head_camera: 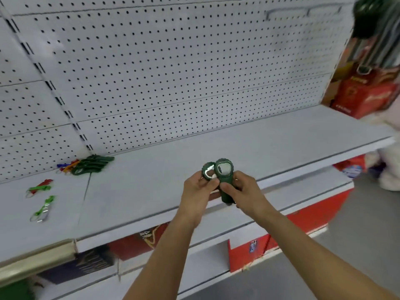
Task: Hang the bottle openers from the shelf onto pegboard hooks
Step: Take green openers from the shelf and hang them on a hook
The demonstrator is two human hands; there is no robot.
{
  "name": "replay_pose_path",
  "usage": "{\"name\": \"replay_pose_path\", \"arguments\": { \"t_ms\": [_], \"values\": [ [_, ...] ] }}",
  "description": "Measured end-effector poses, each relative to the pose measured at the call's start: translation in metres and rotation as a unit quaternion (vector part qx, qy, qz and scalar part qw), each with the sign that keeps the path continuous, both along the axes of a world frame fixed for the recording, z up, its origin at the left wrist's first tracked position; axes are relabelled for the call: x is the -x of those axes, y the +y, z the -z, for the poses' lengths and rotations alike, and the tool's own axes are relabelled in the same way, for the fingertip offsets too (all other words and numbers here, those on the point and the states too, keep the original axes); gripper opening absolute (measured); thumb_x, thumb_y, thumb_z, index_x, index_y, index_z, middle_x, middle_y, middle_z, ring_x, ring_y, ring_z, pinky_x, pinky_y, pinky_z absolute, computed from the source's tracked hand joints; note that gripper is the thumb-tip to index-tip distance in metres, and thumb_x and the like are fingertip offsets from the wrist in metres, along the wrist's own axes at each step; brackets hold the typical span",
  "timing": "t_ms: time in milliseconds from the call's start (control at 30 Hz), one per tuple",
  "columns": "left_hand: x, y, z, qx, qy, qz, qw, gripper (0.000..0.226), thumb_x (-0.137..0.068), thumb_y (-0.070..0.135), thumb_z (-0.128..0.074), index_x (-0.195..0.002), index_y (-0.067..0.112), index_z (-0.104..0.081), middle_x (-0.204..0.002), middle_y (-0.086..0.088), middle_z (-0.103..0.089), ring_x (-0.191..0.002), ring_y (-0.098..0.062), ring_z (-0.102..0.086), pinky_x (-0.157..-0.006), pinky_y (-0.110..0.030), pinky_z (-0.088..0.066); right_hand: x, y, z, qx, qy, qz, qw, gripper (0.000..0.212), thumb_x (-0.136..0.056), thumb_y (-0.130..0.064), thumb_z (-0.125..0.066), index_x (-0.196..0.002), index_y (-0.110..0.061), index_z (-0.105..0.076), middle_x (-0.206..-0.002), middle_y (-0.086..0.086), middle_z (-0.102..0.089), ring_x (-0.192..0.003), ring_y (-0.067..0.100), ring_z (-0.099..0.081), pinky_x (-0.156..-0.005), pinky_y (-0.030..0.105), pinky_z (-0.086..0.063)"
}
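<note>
Green openers (92, 164) heaped — red boxes (365, 94) right.

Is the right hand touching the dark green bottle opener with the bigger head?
Touching. In the head view, the right hand wraps its fingers and thumb round the handle of the dark green bottle opener.

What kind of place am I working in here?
Most likely a retail shop aisle being stocked: a white pegboard backs a long grey shelf, red boxed goods sit at its right end, and small bottle openers lie loose on the shelf.
</note>
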State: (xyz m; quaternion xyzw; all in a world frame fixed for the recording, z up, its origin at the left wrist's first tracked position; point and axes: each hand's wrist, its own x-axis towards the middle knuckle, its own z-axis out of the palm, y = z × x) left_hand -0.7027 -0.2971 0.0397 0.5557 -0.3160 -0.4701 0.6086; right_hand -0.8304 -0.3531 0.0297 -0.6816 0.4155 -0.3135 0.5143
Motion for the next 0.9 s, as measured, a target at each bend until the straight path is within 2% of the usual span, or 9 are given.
{"name": "replay_pose_path", "arguments": {
  "t_ms": [100,200,333,467,533,633,800,900],
  "values": [
    [0.049,-0.013,0.001,-0.010,-0.027,0.009,1.000,0.023,-0.092,-0.002,-0.058,-0.109,0.010,-0.067,-0.100,-0.007,-0.076,-0.092,-0.021,-0.073,-0.070,-0.029,-0.059,0.053,-0.008,0.000,0.027,0.019,0.037,0.999,0.007,-0.090,-0.016,-0.063,-0.091,-0.010,-0.060,-0.081,0.005,-0.066,-0.066,0.014,-0.059,-0.055,0.018,-0.042],
    [0.089,-0.026,-0.002,-0.011,-0.054,0.015,0.998,0.022,-0.091,-0.001,-0.058,-0.102,0.017,-0.066,-0.098,-0.005,-0.075,-0.086,-0.016,-0.073,-0.064,-0.022,-0.057,0.099,-0.017,-0.004,0.023,0.004,0.080,0.996,0.002,-0.091,-0.014,-0.062,-0.089,-0.012,-0.063,-0.081,0.001,-0.066,-0.069,0.012,-0.061,-0.054,0.017,-0.045],
    [0.129,-0.050,-0.009,0.004,-0.095,0.048,0.994,0.023,-0.092,-0.001,-0.057,-0.104,0.016,-0.065,-0.099,-0.004,-0.075,-0.087,-0.015,-0.072,-0.064,-0.021,-0.057,0.149,-0.033,-0.012,-0.002,-0.024,0.112,0.993,0.004,-0.092,-0.013,-0.060,-0.092,-0.011,-0.064,-0.083,0.004,-0.068,-0.071,0.016,-0.061,-0.055,0.025,-0.047],
    [0.158,-0.083,-0.013,0.015,-0.131,0.087,0.987,0.021,-0.092,0.001,-0.058,-0.111,0.010,-0.063,-0.101,-0.009,-0.075,-0.091,-0.023,-0.072,-0.072,-0.031,-0.061,0.183,-0.056,-0.014,0.003,-0.034,0.125,0.992,0.005,-0.092,-0.012,-0.060,-0.090,-0.009,-0.063,-0.074,-0.003,-0.066,-0.063,0.007,-0.058,-0.052,0.021,-0.044],
    [0.172,-0.104,-0.015,0.027,-0.145,0.107,0.983,0.020,-0.092,0.001,-0.058,-0.112,0.006,-0.062,-0.098,-0.013,-0.074,-0.091,-0.027,-0.072,-0.077,-0.038,-0.061,0.201,-0.072,-0.013,0.003,-0.034,0.131,0.991,0.006,-0.093,-0.013,-0.060,-0.093,-0.008,-0.063,-0.077,0.000,-0.068,-0.064,0.009,-0.059,-0.053,0.022,-0.044],
    [0.196,-0.139,-0.016,0.043,-0.146,0.112,0.982,0.018,-0.092,0.001,-0.058,-0.108,0.008,-0.063,-0.096,-0.012,-0.074,-0.090,-0.028,-0.072,-0.078,-0.039,-0.061,0.228,-0.105,-0.014,0.010,-0.036,0.138,0.990,0.007,-0.093,-0.014,-0.059,-0.094,-0.007,-0.063,-0.080,0.008,-0.067,-0.066,0.014,-0.057,-0.053,0.023,-0.046],
    [0.244,-0.206,-0.022,0.061,-0.136,0.102,0.984,0.022,-0.091,0.003,-0.059,-0.111,0.011,-0.063,-0.097,-0.007,-0.075,-0.088,-0.025,-0.072,-0.077,-0.037,-0.061,0.276,-0.171,-0.027,0.032,-0.032,0.133,0.990,0.014,-0.095,-0.013,-0.056,-0.083,-0.019,-0.058,-0.075,0.002,-0.067,-0.062,0.011,-0.055,-0.056,0.026,-0.047],
    [0.271,-0.248,-0.031,0.071,-0.126,0.090,0.985,0.022,-0.092,0.003,-0.058,-0.111,0.010,-0.063,-0.098,-0.008,-0.075,-0.088,-0.025,-0.072,-0.075,-0.035,-0.061,0.303,-0.215,-0.041,0.042,-0.020,0.129,0.991,0.015,-0.096,-0.011,-0.054,-0.083,-0.017,-0.058,-0.072,0.003,-0.065,-0.061,0.012,-0.053,-0.053,0.023,-0.046]
  ]
}}
